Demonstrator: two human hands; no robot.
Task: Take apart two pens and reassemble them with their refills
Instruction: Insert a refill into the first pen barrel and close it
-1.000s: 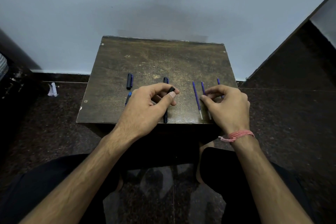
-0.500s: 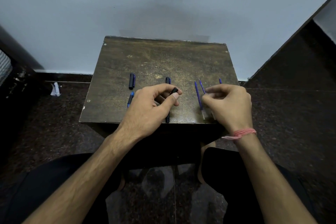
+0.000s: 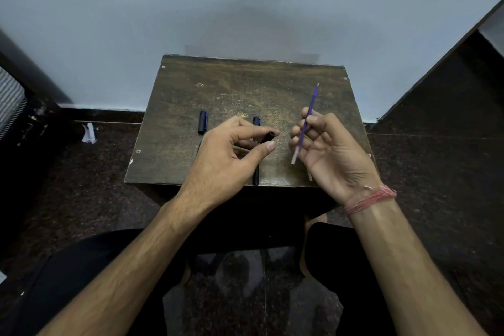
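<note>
A small worn wooden table [image 3: 245, 84] stands in front of me. My left hand [image 3: 226, 161] hovers over its near middle and pinches a short black pen part [image 3: 268, 136] between thumb and fingers. My right hand [image 3: 330, 150] is raised, palm turned up, and grips a thin blue refill [image 3: 306, 123] that points up and away. A black pen barrel [image 3: 255, 172] lies lengthwise under my left hand, reaching the near edge. A dark pen cap [image 3: 202, 122] rests at the left. The clear end of another refill [image 3: 309, 175] shows below my right hand.
A pale wall rises just behind the table. Dark speckled floor surrounds it, with a white scrap [image 3: 89, 133] on the floor at the left. My knees in dark trousers sit below the table's near edge.
My right hand lifted one blue refill off the table and turned palm up. My left hand stayed over the barrel, still pinching the black part.
</note>
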